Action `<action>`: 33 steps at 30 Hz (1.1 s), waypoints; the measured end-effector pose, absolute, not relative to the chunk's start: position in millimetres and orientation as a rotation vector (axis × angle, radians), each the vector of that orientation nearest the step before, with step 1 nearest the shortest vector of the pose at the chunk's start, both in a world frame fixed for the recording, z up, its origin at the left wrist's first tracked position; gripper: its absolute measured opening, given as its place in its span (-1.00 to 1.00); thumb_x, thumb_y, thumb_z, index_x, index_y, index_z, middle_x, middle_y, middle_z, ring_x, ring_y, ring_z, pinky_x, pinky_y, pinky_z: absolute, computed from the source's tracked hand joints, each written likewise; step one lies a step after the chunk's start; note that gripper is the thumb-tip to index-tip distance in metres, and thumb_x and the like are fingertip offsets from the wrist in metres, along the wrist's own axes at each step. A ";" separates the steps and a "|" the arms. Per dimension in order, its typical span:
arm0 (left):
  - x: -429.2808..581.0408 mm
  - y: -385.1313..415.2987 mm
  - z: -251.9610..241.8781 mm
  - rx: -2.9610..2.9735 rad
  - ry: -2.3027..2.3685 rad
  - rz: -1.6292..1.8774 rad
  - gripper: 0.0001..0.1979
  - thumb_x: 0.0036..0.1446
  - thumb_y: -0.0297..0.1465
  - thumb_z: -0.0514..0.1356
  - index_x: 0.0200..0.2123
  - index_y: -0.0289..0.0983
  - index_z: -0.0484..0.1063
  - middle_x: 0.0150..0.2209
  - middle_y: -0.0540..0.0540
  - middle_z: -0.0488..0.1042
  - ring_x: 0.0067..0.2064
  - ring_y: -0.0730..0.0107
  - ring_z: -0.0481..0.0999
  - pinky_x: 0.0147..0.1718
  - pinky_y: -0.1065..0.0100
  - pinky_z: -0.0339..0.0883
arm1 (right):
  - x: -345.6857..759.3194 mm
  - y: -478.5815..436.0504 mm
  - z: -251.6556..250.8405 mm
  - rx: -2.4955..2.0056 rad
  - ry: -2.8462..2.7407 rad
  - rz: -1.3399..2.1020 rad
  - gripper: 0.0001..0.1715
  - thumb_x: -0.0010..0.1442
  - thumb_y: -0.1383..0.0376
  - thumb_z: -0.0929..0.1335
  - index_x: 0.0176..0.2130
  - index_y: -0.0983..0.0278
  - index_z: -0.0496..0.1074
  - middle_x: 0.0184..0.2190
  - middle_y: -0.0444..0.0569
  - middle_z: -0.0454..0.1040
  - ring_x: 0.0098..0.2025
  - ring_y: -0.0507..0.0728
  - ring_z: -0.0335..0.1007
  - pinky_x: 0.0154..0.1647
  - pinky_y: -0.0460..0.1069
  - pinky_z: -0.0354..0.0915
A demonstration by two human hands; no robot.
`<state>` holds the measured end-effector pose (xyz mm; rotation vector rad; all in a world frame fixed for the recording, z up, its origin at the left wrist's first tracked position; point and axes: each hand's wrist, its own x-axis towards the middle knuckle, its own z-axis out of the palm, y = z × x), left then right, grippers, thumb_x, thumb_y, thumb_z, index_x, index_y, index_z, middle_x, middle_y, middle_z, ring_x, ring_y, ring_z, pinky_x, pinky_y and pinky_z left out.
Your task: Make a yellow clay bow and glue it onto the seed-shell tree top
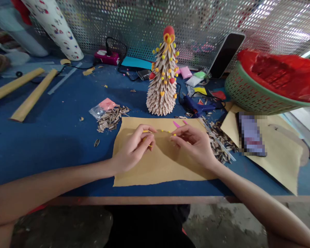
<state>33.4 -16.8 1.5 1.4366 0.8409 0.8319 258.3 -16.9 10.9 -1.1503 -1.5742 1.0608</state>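
My left hand (134, 148) is curled over the brown paper sheet (160, 165), its fingers closed on a lump of yellow modelling clay (151, 145) that is mostly hidden. Between the thumb and forefinger of my right hand (193, 143) is a small yellow clay ball (174, 135). Tiny yellow balls (162, 130) lie on the paper between the hands. Two pink plastic tools (176, 124) rest by the sheet's far edge, partly behind my right hand. Beyond the paper stands a cone-shaped tree (161, 98) of seed shells, dotted with yellow and red balls and topped with a red one and an orange bow.
Sunflower seed shells (111, 119) are heaped left of the paper, more at right. A blue glue gun (198, 106) lies behind, near small clay packets (193, 81). At right are a green basket (239, 84), a leaning phone (227, 55) and a pixelated object (251, 136).
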 end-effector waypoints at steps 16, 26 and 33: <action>32.9 -22.6 10.0 1.704 0.856 0.738 -0.80 0.28 -0.35 0.11 -0.07 -0.20 0.17 -0.33 0.05 0.18 -0.37 0.47 0.20 -0.39 0.37 0.17 | 266.4 -17.9 6.2 -0.896 -2.510 0.039 -0.89 0.34 0.33 0.36 -0.22 0.32 0.49 -0.23 0.10 0.50 -0.23 0.14 0.41 -0.27 0.03 0.38; 30.3 -22.2 2.7 1.775 0.929 0.719 -0.87 0.39 -0.39 -0.08 -0.04 -0.21 0.16 -0.37 0.05 0.21 -0.44 0.47 0.21 -0.40 0.33 0.15 | 272.9 -14.2 1.7 -0.831 -2.452 0.115 -0.91 0.34 0.44 0.32 -0.19 0.31 0.44 -0.28 0.04 0.53 -0.23 0.12 0.42 -0.21 0.04 0.36; 31.4 -22.6 3.6 1.778 1.008 0.698 -0.83 0.43 -0.33 -0.10 -0.01 -0.21 0.19 -0.40 0.06 0.23 -0.42 0.43 0.25 -0.37 0.32 0.16 | 274.6 -15.4 3.4 -0.757 -2.535 -0.042 -0.88 0.33 0.47 0.31 -0.16 0.33 0.45 -0.26 0.08 0.54 -0.21 0.14 0.44 -0.21 0.05 0.37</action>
